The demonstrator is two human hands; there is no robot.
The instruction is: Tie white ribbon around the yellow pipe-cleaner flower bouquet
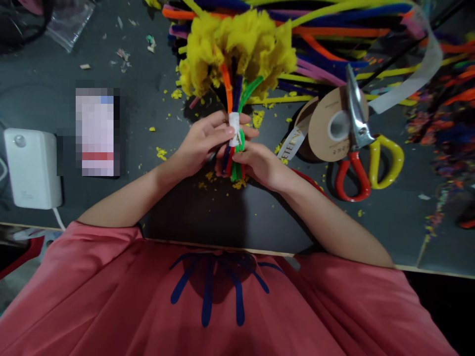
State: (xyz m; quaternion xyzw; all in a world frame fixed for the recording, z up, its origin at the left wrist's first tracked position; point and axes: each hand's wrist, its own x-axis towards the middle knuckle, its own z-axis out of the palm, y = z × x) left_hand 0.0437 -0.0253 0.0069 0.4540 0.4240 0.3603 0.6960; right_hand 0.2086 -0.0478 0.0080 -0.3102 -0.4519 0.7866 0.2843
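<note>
Our left hand (200,141) pinches the white wrap (234,121) while our right (261,163) grasps the stems (227,91), which we should keep snugly bunched.

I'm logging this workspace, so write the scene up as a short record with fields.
Held: bunch with fluffy yellow heads, a white band around its stems
Left hand: thumb on the band
Right hand: fingers at the stems' lower ends
Right side: ribbon roll, scissors lying across it, one handle red, one yellow
Left side: phone, screen blurred; white box with a cable
Far side: loose coloured strips
Table: dark, yellow crumbs around the hands
</note>
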